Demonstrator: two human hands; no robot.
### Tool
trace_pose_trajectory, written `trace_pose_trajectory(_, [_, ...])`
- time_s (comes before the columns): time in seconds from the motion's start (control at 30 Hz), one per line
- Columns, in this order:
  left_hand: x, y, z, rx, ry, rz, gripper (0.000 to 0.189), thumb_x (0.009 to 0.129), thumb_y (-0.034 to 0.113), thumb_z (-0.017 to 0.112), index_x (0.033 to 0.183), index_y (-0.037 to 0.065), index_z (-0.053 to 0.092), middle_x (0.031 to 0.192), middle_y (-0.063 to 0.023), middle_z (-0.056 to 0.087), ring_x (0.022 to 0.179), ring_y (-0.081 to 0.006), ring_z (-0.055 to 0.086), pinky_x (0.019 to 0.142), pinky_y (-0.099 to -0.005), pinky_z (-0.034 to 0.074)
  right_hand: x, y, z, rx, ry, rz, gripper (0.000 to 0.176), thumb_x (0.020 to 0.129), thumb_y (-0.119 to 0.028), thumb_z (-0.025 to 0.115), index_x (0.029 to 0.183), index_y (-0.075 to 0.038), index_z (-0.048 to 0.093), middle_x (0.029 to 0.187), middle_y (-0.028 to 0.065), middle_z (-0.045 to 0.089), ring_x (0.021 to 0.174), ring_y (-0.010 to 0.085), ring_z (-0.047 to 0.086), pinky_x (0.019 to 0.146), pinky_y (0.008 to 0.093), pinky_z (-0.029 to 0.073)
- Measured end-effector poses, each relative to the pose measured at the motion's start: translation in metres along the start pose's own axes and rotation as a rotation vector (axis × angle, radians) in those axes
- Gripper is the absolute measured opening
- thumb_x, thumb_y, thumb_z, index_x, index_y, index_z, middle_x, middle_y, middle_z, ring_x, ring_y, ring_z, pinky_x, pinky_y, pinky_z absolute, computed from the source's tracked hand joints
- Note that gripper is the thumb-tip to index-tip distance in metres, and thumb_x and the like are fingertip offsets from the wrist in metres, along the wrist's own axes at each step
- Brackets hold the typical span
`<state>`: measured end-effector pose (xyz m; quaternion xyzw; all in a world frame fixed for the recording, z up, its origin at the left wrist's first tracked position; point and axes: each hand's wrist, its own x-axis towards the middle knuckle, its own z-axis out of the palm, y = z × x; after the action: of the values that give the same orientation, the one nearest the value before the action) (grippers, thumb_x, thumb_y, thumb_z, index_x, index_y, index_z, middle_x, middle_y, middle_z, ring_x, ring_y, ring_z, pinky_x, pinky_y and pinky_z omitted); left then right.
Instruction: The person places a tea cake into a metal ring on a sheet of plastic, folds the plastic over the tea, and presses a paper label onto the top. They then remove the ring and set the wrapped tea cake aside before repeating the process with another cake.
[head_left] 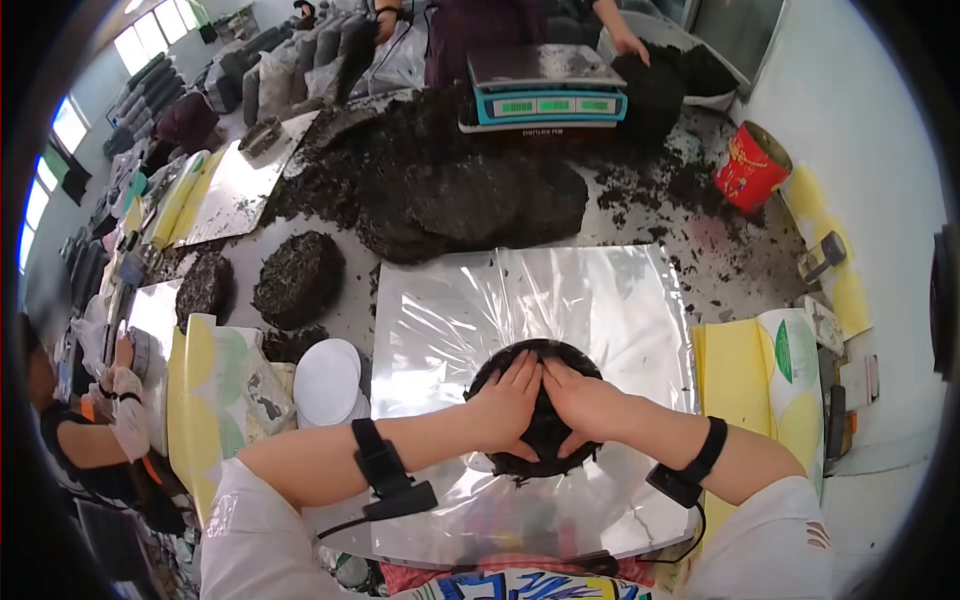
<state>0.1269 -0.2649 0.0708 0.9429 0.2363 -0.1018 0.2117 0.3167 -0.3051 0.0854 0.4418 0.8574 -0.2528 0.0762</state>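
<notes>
A round, dark cake of shredded, dried-seaweed-like material (547, 428) lies on a shiny clear plastic sheet (440, 310). Both my hands press down on its top, fingers stretched and angled inward so the fingertips nearly meet at the far side. My left hand (507, 405) covers the cake's left part, and my right hand (582, 402) covers the right part. Between the palms a strip of the dark surface shows. Left of the sheet, white paper discs (328, 382) sit in a pile.
Stacked dark cakes (450, 200) lie beyond the sheet, before a digital scale (545, 105). Two loose cakes (298, 280) are at left. A red tin (745, 170) and yellow printed packaging (735, 370) stand right. A co-worker's hand (630, 45) is behind the scale; another person (100, 440) works at left.
</notes>
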Motion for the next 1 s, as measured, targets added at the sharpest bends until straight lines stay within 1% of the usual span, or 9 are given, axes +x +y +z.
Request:
trace_pose_trajectory(0.13, [0.011,0.004,0.036,0.22,0.041,-0.128,0.128,0.058,0.054,0.082,0.141,-0.018,0.016,0.15,-0.0349,0.016,0.142,-0.0464,0.013,0.109,-0.0545,0.031,0.016,0.001,0.061,-0.262,0.306,0.205,0.111,0.052,-0.027,0.09,0.137,0.013,0.031,0.144,0.0272,0.033,0.135,0.0355,0.036,0.102,0.0357,0.046])
trace_pose_trajectory(0.33, [-0.016,0.018,0.03,0.166,-0.003,-0.025,0.124,0.055,0.042,0.087,0.141,-0.017,0.019,0.15,-0.0341,0.016,0.143,-0.0456,0.012,0.108,-0.0552,0.032,-0.002,-0.006,-0.007,-0.032,-0.184,0.015,0.095,0.047,-0.017,0.089,0.126,0.01,0.043,0.13,0.0228,0.046,0.119,0.0355,0.051,0.097,0.0379,0.048])
trace_pose_trajectory(0.5, [-0.018,0.015,0.039,0.143,0.015,-0.02,0.124,0.056,0.036,0.087,0.142,-0.016,0.015,0.151,-0.0334,0.015,0.143,-0.0465,0.01,0.111,-0.057,0.026,-0.01,-0.016,-0.019,0.172,-0.01,-0.119,0.074,0.07,-0.025,0.079,0.13,0.004,0.046,0.131,0.0231,0.051,0.116,0.036,0.054,0.101,0.0384,0.043])
trace_pose_trajectory(0.53, [-0.018,0.018,0.037,0.092,-0.035,-0.025,0.122,0.057,0.035,0.086,0.143,-0.015,0.014,0.151,-0.0334,0.014,0.143,-0.0466,0.01,0.112,-0.0574,0.023,-0.01,-0.022,-0.031,0.401,0.345,-0.224,0.066,0.079,-0.031,0.073,0.13,0.002,0.047,0.13,0.0227,0.054,0.119,0.0341,0.053,0.101,0.0367,0.042])
trace_pose_trajectory(0.6, [-0.017,0.019,0.033,0.019,-0.004,-0.071,0.122,0.06,0.038,0.082,0.144,-0.014,0.01,0.152,-0.0339,0.01,0.143,-0.0468,0.008,0.114,-0.0576,0.016,0.02,0.03,-0.012,0.8,0.425,0.128,0.06,0.082,-0.036,0.067,0.127,0.0,0.052,0.123,0.0209,0.059,0.116,0.0354,0.055,0.098,0.0393,0.044])
trace_pose_trajectory(0.67, [-0.017,0.015,0.034,-0.033,0.0,-0.049,0.122,0.062,0.045,0.079,0.144,-0.014,0.011,0.152,-0.0338,0.011,0.144,-0.0455,0.008,0.114,-0.0574,0.016,0.044,0.102,-0.023,0.348,0.135,0.623,0.055,0.087,-0.036,0.062,0.127,0.001,0.051,0.123,0.0208,0.059,0.116,0.0351,0.056,0.098,0.0401,0.045])
trace_pose_trajectory(0.77, [-0.02,0.021,0.045,-0.11,0.203,-0.07,0.117,0.073,0.07,0.061,0.142,-0.015,0.021,0.149,-0.0347,0.02,0.143,-0.0441,0.014,0.113,-0.0567,0.018,0.089,0.112,-0.071,0.359,0.703,0.318,0.054,0.081,-0.026,0.068,0.125,0.0,0.051,0.124,0.0208,0.058,0.115,0.034,0.057,0.095,0.0409,0.046])
trace_pose_trajectory(0.93, [-0.022,0.026,0.045,-0.154,0.428,-0.064,0.101,0.082,0.067,0.053,0.139,-0.012,0.031,0.145,-0.032,0.03,0.14,-0.0419,0.025,0.11,-0.058,0.023,0.217,0.083,-0.085,-0.717,0.802,0.082,0.06,0.075,-0.015,0.068,0.132,-0.009,0.05,0.134,0.0144,0.052,0.124,0.0304,0.05,0.102,0.041,0.042])
trace_pose_trajectory(1.0, [-0.022,0.024,0.039,-0.133,0.424,-0.077,0.093,0.085,0.063,0.053,0.139,-0.01,0.033,0.145,-0.0308,0.033,0.138,-0.0423,0.028,0.109,-0.0568,0.027,0.239,0.096,-0.098,-0.489,0.762,0.129,0.055,0.077,-0.011,0.063,0.131,-0.009,0.053,0.134,0.0124,0.054,0.124,0.0291,0.051,0.103,0.0403,0.042])
